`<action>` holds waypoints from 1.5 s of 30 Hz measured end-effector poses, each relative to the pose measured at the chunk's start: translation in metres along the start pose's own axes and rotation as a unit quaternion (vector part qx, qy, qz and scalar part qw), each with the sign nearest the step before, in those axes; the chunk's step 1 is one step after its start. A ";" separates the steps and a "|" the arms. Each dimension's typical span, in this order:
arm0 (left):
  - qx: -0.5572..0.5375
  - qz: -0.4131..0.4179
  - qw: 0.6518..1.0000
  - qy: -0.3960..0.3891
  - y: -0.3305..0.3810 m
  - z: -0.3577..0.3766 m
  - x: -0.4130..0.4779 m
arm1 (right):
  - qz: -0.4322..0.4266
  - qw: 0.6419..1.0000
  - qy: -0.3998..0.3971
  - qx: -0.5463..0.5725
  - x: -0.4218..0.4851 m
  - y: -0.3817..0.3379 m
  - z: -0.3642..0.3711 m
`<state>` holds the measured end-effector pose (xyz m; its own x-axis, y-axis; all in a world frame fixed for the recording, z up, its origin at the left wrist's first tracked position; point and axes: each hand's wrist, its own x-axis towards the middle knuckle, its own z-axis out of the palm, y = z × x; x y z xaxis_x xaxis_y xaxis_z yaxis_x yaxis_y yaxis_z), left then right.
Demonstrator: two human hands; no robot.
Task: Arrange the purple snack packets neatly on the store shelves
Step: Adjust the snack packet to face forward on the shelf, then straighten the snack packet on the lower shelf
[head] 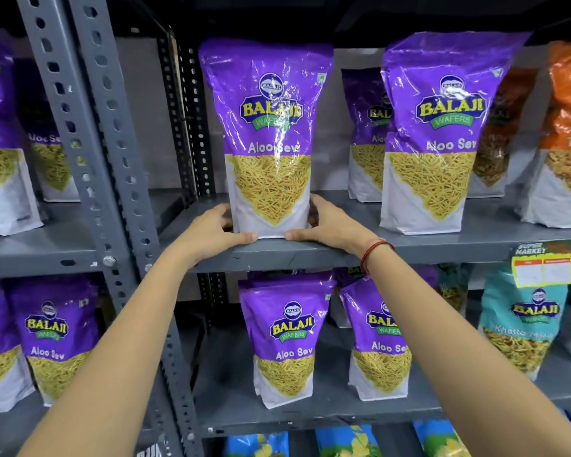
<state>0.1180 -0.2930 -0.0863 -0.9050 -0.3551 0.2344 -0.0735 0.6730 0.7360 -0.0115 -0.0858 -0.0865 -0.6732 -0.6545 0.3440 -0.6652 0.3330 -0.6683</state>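
A purple Aloo Sev packet (267, 127) stands upright near the front edge of the upper grey shelf (426, 249). My left hand (211, 230) grips its lower left side and my right hand (327, 227) grips its lower right side, thumbs along the base. A second purple packet (439, 127) stands to the right on the same shelf, with another (365, 136) behind it. Two purple packets (285, 338) (376, 341) stand on the shelf below.
A slotted grey upright (109, 179) divides this bay from the left bay, which holds more purple packets (56, 338). Orange packets (567, 133) stand at the upper right, a teal packet (521, 324) and a yellow price tag (543, 268) lower right. Blue packets (350, 440) sit on the bottom shelf.
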 end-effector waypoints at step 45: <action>-0.082 -0.126 0.984 -0.094 -0.230 0.229 -0.093 | 0.178 0.974 -0.041 0.135 -0.157 0.207 0.226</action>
<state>0.1232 -0.2662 -0.4228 -0.9293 -0.3605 -0.0801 -0.2518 0.4600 0.8515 0.0291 -0.0672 -0.4279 -0.8100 -0.5863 0.0117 -0.2774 0.3656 -0.8885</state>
